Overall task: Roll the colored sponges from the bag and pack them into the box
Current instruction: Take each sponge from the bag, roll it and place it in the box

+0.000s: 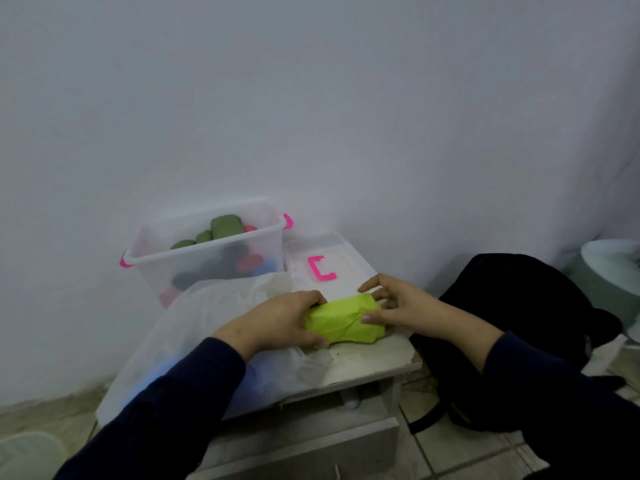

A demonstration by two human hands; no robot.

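Our left hand (280, 320) and right hand (398, 306) grasp the ends of the lime sponge (343, 320); it looks soft, light and springy, so we judge end grips best.

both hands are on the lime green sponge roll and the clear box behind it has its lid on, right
Not quite. In the head view both the left hand and right hand do hold the lime green sponge roll, but the clear box is open; its lid lies beside it on the table.
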